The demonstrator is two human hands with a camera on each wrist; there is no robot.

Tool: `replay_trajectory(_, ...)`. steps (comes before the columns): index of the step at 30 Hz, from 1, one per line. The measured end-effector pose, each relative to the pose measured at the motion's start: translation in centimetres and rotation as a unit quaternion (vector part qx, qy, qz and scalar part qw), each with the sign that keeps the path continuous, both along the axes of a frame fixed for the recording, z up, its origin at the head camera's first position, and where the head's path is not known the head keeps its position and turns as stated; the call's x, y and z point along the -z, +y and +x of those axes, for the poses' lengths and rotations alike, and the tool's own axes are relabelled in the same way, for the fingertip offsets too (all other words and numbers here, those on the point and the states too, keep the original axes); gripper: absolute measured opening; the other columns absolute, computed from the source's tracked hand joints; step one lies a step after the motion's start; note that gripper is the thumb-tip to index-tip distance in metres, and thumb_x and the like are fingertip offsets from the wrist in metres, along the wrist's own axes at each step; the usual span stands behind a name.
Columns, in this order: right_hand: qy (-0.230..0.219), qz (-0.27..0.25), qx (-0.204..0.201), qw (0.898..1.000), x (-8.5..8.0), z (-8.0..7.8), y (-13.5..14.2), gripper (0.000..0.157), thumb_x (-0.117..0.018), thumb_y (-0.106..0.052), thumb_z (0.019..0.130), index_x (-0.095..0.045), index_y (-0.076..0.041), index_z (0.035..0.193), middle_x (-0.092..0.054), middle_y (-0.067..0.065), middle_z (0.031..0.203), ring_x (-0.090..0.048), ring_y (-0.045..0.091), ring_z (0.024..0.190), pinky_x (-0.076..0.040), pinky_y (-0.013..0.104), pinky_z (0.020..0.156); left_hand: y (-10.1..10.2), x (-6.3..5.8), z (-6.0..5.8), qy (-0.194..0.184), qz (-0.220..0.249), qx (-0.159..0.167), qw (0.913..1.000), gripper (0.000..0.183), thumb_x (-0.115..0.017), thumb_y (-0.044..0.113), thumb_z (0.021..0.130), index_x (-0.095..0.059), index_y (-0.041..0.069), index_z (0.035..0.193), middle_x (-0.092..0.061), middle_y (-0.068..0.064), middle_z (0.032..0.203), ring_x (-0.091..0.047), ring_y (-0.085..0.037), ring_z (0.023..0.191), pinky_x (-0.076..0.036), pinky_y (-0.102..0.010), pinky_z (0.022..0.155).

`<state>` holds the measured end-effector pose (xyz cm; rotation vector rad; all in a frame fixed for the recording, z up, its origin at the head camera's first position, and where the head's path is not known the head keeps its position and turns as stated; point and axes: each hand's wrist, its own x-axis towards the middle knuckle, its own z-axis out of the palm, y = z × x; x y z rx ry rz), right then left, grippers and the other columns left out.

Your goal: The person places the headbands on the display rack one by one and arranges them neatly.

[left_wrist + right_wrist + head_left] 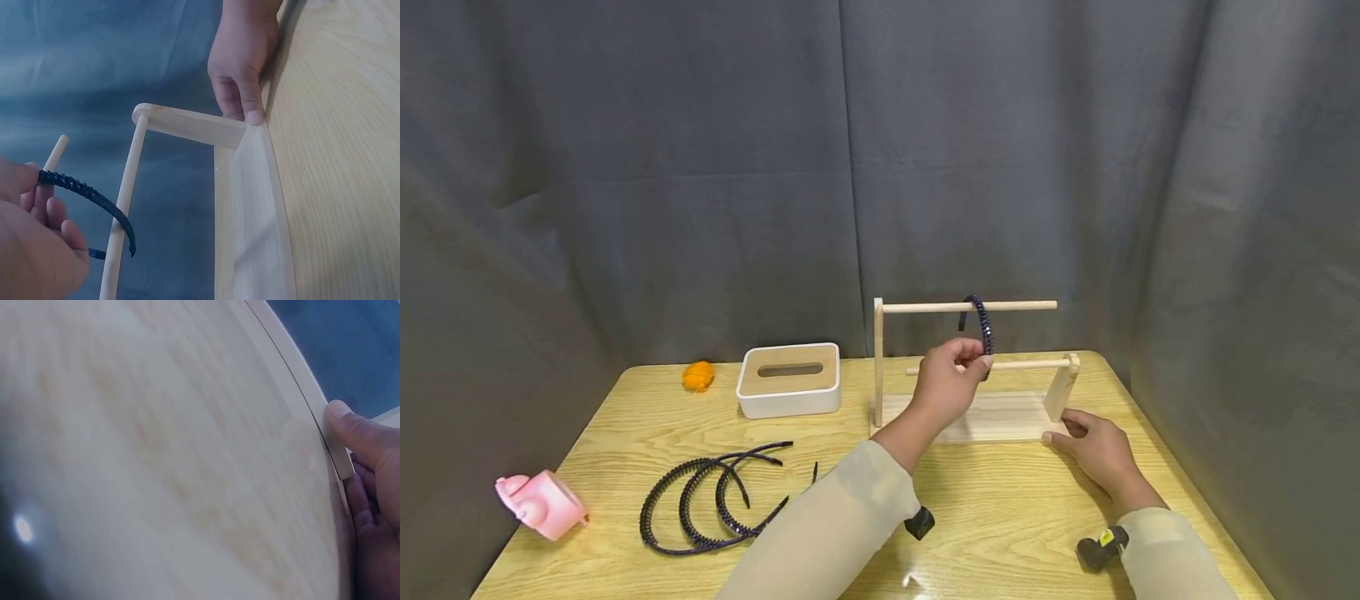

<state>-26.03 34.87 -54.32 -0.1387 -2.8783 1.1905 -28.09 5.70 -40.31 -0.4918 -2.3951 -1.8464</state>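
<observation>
Pale sleeves (827, 525) nearest, both arms reaching over the wood-look table (625, 417) to a wooden stand (1000, 418). Hands well apart, both busy. Left hand (947, 383) pinches the near side of a dark beaded headband (985, 325), thumb against fingers. Headband's arch goes over the upper rod (1026, 306), between post and free end; its far tip hangs behind that rod. Lower rod (1033, 364) runs behind the left hand; left wrist view shows one tip crossing in front of it, touching or not, can't tell. Right hand (1097, 454) grips the right end of the stand's base, thumb on top edge, fingers curled at the end. Three more headbands (685, 504) lie overlapping on the table, front left, partly hidden by the sleeve. Also there: tissue box (790, 406), orange fuzzy ball (697, 376), pink item (550, 504), can't tell what.

Handling, my judgement: settle the arch squarely on the rod before loosening the pinch, then spread thumb and fingers sideways so the beads don't snag. Stay well in from the rod's free end; no visible stop there, so the band could slide off. Keep the tips clear of the lower rod. Right hand should hold the base firm; stand looks light, may shift if bumped.
</observation>
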Motion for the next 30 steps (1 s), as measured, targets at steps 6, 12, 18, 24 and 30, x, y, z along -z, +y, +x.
replay_trajectory(6, 0.001, -0.001, 0.001, 1.000, 0.0, 0.0, -0.2, 0.083, -0.080, -0.053, 0.098, -0.054, -0.002, 0.159, -0.063, 0.025, 0.152, -0.056, 0.052, 0.143, -0.046, 0.068, 0.115, 0.2, -0.1, 0.0, 0.007, -0.005, -0.003, 1.0000, 0.015, -0.073, 0.022, 0.107, -0.079, 0.010, 0.115, -0.073, 0.002, 0.103, -0.060, -0.008, 0.097, -0.053, -0.026, 0.085)
replay_trajectory(12, -0.004, -0.009, 0.004, 1.000, 0.0, 0.0, -0.4, 0.083, -0.081, -0.052, 0.098, -0.054, -0.002, 0.159, -0.063, 0.026, 0.152, -0.056, 0.051, 0.144, -0.045, 0.068, 0.116, 0.5, -0.1, 0.2, -0.001, -0.008, -0.005, 1.0000, 0.015, -0.073, 0.023, 0.107, -0.079, 0.011, 0.115, -0.073, 0.004, 0.103, -0.060, -0.008, 0.097, -0.053, -0.026, 0.083)
replay_trajectory(18, -0.003, -0.008, 0.002, 1.000, -0.1, 0.1, -0.4, 0.081, -0.081, -0.050, 0.099, -0.054, -0.002, 0.159, -0.063, 0.025, 0.152, -0.056, 0.051, 0.144, -0.046, 0.067, 0.116, 1.2, -0.1, 0.5, -0.005, -0.013, -0.012, 0.9998, 0.014, -0.075, 0.023, 0.106, -0.080, 0.013, 0.115, -0.073, 0.007, 0.101, -0.060, -0.007, 0.096, -0.053, -0.025, 0.080)
replay_trajectory(24, 0.000, -0.010, 0.000, 1.000, -0.1, 0.2, -0.3, 0.080, -0.080, -0.050, 0.099, -0.054, -0.003, 0.159, -0.064, 0.024, 0.152, -0.057, 0.050, 0.143, -0.047, 0.067, 0.116, 1.6, -0.1, 0.5, -0.014, -0.016, -0.009, 0.9997, 0.014, -0.075, 0.025, 0.107, -0.081, 0.016, 0.116, -0.072, 0.008, 0.102, -0.060, -0.008, 0.098, -0.054, -0.028, 0.082)
replay_trajectory(30, -0.002, -0.013, 0.001, 1.000, 0.0, 0.3, -0.3, 0.081, -0.079, -0.053, 0.099, -0.054, -0.004, 0.159, -0.063, 0.024, 0.153, -0.056, 0.049, 0.145, -0.045, 0.067, 0.116, 2.0, -0.1, 0.5, -0.022, -0.015, -0.003, 0.9996, 0.012, -0.075, 0.026, 0.107, -0.081, 0.018, 0.113, -0.071, 0.010, 0.101, -0.060, -0.007, 0.098, -0.054, -0.027, 0.080)
